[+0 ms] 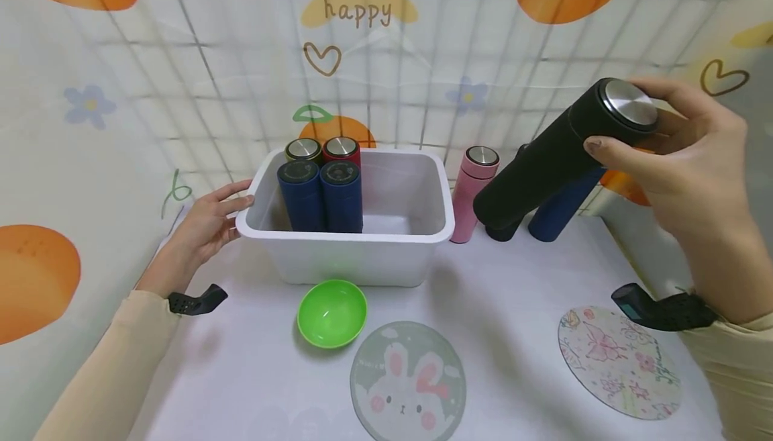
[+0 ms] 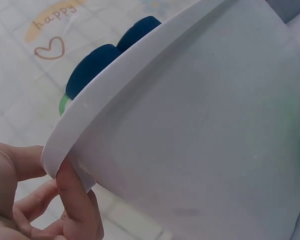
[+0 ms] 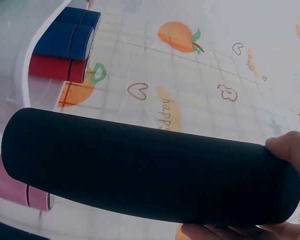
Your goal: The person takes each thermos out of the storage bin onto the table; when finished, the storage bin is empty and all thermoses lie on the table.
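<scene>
My right hand (image 1: 694, 152) grips a black thermos bottle (image 1: 555, 152) by its capped end, thumb on one side and fingers on the other. The bottle is tilted in the air, its base pointing down and left toward the bin. My left hand (image 1: 205, 229) pinches the left rim of a white plastic bin (image 1: 344, 260), as the left wrist view shows too. Inside the bin's left half stand two blue bottles (image 1: 341, 196) in front, with a red bottle (image 1: 341, 148) and a dark yellow-edged bottle (image 1: 304, 150) behind them.
Right of the bin stand a pink bottle (image 1: 474, 192), a black bottle (image 1: 504, 231) and a blue bottle (image 1: 561, 209), the latter two partly hidden by the held one. In front lie a green bowl (image 1: 332, 313), a round rabbit mat (image 1: 407, 380) and a patterned round mat (image 1: 619, 364).
</scene>
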The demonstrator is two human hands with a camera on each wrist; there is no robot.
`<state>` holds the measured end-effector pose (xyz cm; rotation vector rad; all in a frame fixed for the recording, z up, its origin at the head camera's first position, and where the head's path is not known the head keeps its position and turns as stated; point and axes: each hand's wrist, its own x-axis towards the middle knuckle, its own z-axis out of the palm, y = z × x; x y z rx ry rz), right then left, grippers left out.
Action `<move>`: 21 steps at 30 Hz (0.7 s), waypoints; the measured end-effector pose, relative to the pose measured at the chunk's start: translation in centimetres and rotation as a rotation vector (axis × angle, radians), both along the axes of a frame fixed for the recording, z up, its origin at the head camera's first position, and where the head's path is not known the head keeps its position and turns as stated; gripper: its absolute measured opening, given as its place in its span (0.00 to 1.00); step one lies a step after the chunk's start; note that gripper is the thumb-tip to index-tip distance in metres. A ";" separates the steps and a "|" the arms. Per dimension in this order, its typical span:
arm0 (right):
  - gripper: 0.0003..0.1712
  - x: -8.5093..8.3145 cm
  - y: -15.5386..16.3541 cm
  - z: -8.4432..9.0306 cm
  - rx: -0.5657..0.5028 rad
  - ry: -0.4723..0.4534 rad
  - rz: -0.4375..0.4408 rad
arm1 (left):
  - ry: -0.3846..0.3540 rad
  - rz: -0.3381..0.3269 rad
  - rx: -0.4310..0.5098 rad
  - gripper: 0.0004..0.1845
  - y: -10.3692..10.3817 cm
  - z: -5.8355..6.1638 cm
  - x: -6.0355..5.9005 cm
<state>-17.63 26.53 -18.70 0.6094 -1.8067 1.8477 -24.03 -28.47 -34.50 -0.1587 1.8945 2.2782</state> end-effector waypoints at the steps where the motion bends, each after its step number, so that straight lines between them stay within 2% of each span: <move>1: 0.33 0.0 0.1 0.0 0.006 -0.011 -0.015 | 0.002 0.001 0.008 0.35 -0.1 0.0 0.0; 8: 0.33 0.3 1.5 -0.7 0.029 -0.064 -0.090 | 0.013 -0.015 0.028 0.35 -0.1 0.0 0.1; 15: 0.36 0.4 3.4 -1.5 0.201 -0.174 -0.316 | 0.008 -0.017 0.042 0.35 0.0 0.0 0.1; 20: 0.36 0.3 4.3 -2.2 0.248 -0.160 -0.368 | -0.001 -0.005 0.029 0.35 0.0 0.0 0.0; 21: 0.36 0.3 4.5 -2.3 0.225 -0.155 -0.351 | -0.001 -0.003 0.024 0.35 0.1 0.1 0.0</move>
